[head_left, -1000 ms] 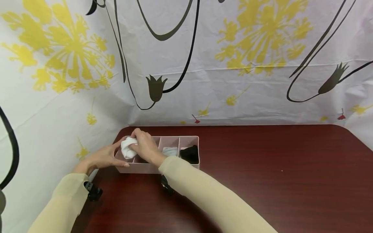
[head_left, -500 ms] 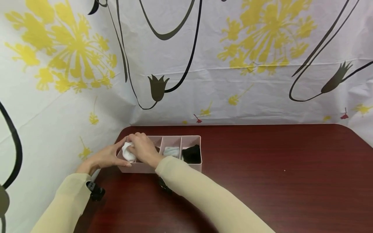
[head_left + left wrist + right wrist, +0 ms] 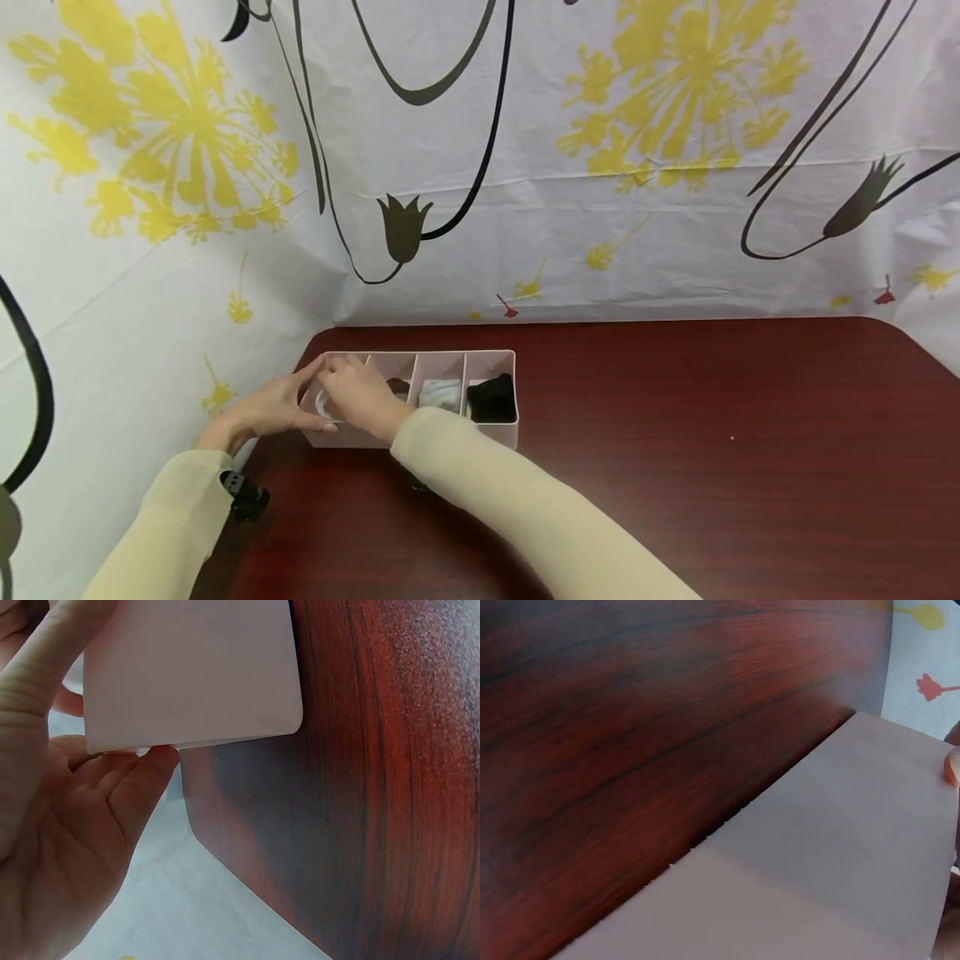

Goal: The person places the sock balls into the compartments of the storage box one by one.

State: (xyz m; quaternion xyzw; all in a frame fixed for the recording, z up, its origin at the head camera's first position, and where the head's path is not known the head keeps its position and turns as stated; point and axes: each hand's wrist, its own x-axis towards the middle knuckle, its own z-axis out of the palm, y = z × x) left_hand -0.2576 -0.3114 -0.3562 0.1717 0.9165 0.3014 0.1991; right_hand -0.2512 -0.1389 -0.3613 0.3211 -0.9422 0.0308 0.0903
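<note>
A pale pink divided box (image 3: 491, 435) stands at the table's left end. My left hand (image 3: 266, 407) grips its left end, thumb along the front wall and fingers at the side; the left wrist view shows its fingertips (image 3: 161, 759) at the box's edge. My right hand (image 3: 362, 396) reaches down into the leftmost compartment, on a white bundled cloth (image 3: 322, 406) that it mostly covers. Its fingertips are hidden there. To the right, in separate compartments, lie a brown cloth (image 3: 398, 387), a light grey folded cloth (image 3: 440, 394) and a black folded cloth (image 3: 492, 398).
The dark red wooden table (image 3: 637, 467) extends to the right of the box. Behind it and on the left hangs a white sheet (image 3: 525, 208) with yellow and dark plant prints. The table's left edge runs close beside the box.
My right hand has moved down into the leftmost compartment, taking the white cloth lower, so less of it shows. More of the brown cloth is visible. The left hand keeps its grip on the box.
</note>
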